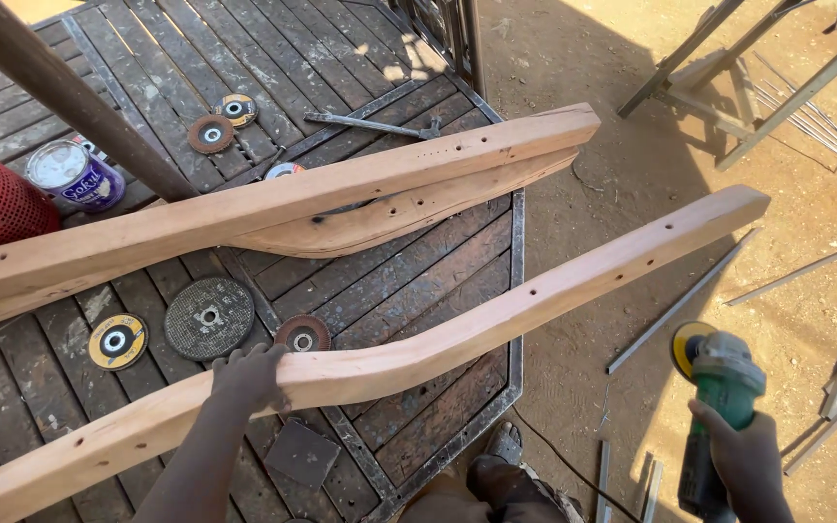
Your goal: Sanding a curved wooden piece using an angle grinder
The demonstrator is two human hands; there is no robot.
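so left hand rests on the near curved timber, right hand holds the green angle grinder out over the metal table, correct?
Not quite. In the head view the right hand holds the green angle grinder out over the sandy ground, beyond the metal table edge. The left hand does rest on the near curved timber.

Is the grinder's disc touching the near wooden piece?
No: the right hand holds the green angle grinder out over the sandy ground, well apart from the near wooden piece.

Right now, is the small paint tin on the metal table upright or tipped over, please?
Tipped: the paint tin lies tilted, lid end facing the camera.
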